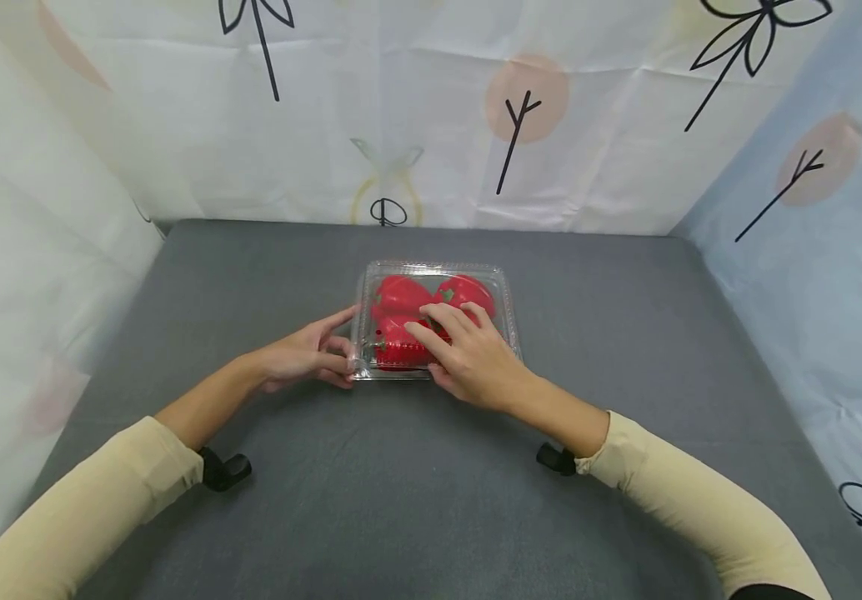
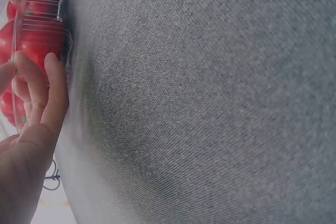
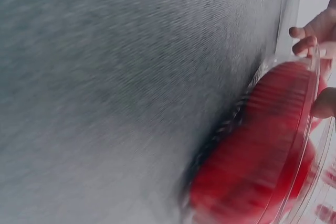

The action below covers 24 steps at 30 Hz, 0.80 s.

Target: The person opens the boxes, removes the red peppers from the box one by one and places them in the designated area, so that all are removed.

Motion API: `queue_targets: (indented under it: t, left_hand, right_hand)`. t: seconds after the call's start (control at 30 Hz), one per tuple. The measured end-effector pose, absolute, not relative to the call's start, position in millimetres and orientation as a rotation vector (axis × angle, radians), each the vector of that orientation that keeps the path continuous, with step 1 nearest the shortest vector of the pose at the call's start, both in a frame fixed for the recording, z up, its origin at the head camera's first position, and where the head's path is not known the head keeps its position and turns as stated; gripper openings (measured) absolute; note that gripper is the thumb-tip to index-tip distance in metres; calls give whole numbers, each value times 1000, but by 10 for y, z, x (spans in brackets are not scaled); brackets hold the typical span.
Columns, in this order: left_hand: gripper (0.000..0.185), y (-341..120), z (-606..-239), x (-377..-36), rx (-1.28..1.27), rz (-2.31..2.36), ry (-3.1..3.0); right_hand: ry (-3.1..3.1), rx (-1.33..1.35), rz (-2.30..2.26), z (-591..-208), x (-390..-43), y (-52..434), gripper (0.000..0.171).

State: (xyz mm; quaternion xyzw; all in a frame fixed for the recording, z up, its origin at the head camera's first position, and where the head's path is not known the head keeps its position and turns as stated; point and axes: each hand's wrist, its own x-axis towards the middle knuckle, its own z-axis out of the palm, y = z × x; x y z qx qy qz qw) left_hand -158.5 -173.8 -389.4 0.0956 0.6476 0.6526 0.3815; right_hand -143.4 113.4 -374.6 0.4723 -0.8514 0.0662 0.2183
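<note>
A clear plastic clamshell container (image 1: 508,321) holds several red bell peppers (image 1: 401,293); its lid lies over them. My left hand (image 1: 303,357) is at the container's left side. In the left wrist view its thumb and fingers (image 2: 37,90) pinch the rim near the front left corner. Over the lid's front right part lies my right hand (image 1: 479,358), its fingers spread and slightly bent, touching the top. It hides part of the peppers beneath. The right wrist view shows the container's near side with blurred red peppers (image 3: 241,166) behind the ribbed plastic wall.
The container stands on a grey cloth-covered table (image 1: 401,500), toward its far edge. White patterned curtains (image 1: 438,108) hang behind the table and along both sides. Dark straps (image 1: 224,471) sit at both wrists by the cream sleeves.
</note>
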Motion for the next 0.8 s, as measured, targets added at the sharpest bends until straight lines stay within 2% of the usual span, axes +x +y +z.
queue_targets:
  t: [0.4, 0.8]
  left_hand:
    - [91, -1747, -3897, -1588, 256, 1640, 1682]
    - [92, -1737, -3890, -1602, 257, 1634, 1671]
  right_hand:
    - [-2466, 1051, 278, -3759, -1393, 1448, 81]
    - [-2713, 640, 400, -3800, -1354, 1598, 102]
